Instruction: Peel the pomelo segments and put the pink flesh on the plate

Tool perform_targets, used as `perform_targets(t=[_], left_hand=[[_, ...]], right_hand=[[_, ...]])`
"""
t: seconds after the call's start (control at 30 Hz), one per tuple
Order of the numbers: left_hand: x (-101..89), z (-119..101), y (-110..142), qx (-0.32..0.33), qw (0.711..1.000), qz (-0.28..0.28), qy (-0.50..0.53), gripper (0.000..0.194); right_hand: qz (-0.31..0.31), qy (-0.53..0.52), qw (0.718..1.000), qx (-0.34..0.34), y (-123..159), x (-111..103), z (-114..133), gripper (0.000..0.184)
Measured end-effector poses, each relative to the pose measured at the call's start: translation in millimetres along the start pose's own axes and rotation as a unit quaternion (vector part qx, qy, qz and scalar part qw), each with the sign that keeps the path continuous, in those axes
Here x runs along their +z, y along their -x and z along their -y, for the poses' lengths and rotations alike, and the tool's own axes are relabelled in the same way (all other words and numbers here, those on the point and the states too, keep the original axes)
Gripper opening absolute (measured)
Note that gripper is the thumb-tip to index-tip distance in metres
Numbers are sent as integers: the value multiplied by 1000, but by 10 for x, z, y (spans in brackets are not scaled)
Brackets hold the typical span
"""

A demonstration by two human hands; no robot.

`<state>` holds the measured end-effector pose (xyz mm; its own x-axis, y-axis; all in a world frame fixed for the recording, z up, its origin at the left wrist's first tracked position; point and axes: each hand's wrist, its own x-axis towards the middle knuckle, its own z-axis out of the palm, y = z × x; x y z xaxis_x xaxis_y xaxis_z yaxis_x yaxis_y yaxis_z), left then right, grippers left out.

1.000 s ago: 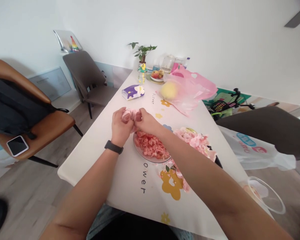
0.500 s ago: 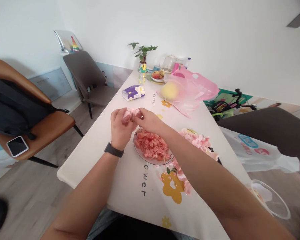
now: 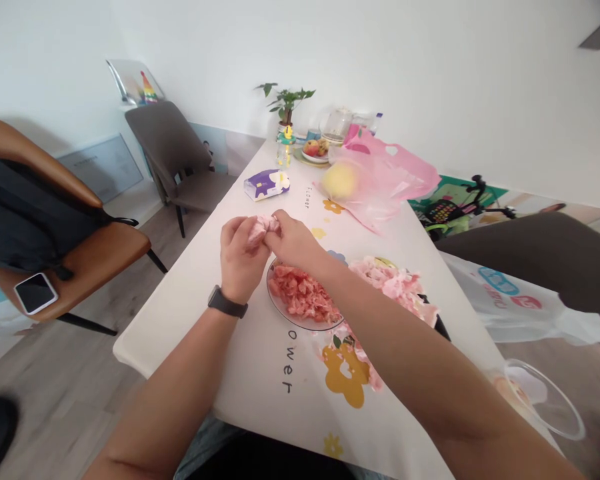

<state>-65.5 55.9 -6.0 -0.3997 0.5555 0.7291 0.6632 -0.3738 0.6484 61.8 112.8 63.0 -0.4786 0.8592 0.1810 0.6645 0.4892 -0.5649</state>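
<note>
A pale pink pomelo segment (image 3: 261, 228) is held up between both hands, just beyond the near plate. My left hand (image 3: 241, 263), with a dark watch at its wrist, wraps its fingers round the segment. The fingers of my right hand (image 3: 296, 244) pinch the segment's right side. Peeled red pomelo flesh (image 3: 304, 292) fills the round plate (image 3: 277, 312) below my hands. To the right of it lies a heap of pink membrane and peel scraps (image 3: 393, 280), partly hidden by my right forearm.
A pink plastic bag (image 3: 395, 175) with a yellow round fruit (image 3: 339, 181) lies farther back, near a purple tissue pack (image 3: 267, 185). Behind stand a fruit plate (image 3: 316, 159) and a potted plant (image 3: 286, 107). Chairs flank the table; a white bag (image 3: 520, 300) hangs at right.
My fingers have shifted on the segment, and the right hand has turned slightly over it. The segment now shows as one paler, narrower piece. The plate and scraps have not moved.
</note>
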Motion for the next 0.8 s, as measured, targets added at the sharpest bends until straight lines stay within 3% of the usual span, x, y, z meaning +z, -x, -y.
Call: perform_targets(t=[0.33,0.8], left_hand=[[-37,-53,1,-55,998,20,18,44],[-97,-126,-54,-146,987,48,40,47]], right_hand=[[-9,27,1000,5,-5,6,-14,6],[-4,-57,998,-1,-21,-9,-214,14]])
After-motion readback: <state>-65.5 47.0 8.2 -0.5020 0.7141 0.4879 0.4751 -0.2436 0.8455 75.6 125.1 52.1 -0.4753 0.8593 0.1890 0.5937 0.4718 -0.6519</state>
